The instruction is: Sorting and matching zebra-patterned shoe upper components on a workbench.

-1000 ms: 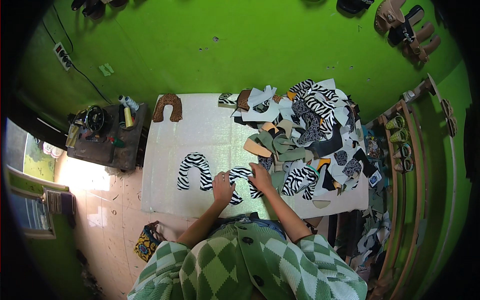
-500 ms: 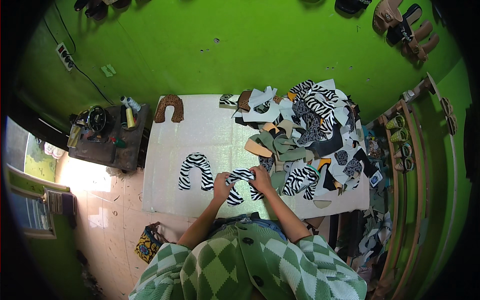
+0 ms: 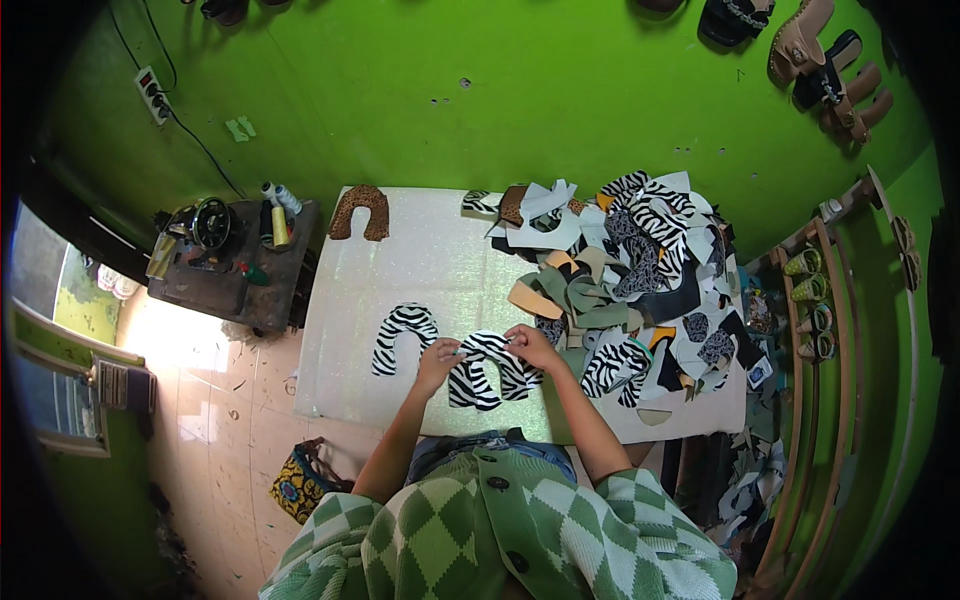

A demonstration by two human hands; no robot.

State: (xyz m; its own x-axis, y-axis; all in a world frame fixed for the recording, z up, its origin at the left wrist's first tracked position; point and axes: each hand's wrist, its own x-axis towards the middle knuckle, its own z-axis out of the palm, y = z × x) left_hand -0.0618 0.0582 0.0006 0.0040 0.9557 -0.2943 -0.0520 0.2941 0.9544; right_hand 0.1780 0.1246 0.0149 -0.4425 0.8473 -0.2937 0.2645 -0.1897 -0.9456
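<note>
Between my hands is a zebra-striped, arch-shaped cut piece (image 3: 484, 347), its two legs hanging toward me over the pale table. My left hand (image 3: 437, 366) pinches its left upper edge between thumb and fingers. On the other side my right hand (image 3: 534, 348) grips the right upper edge the same way. Just left of my left hand, a second zebra-striped U-shaped piece (image 3: 408, 317) lies flat with its opening toward me. A leopard-print U-shaped piece (image 3: 361, 211) lies at the table's far left corner.
A heap of offcuts (image 3: 580, 290) in zebra, grey, olive and black covers the right of the white-covered table (image 3: 340, 290). Left of it stands a sewing machine (image 3: 212, 225) with thread cones (image 3: 280, 228). Sandals (image 3: 808, 285) sit on a rack at right; a patterned bag (image 3: 300, 483) rests on the floor.
The held zebra piece, bent into a narrow band before, now shows more of its arch, with its legs less covered. Both hands still grip it. The whole view has shifted slightly.
</note>
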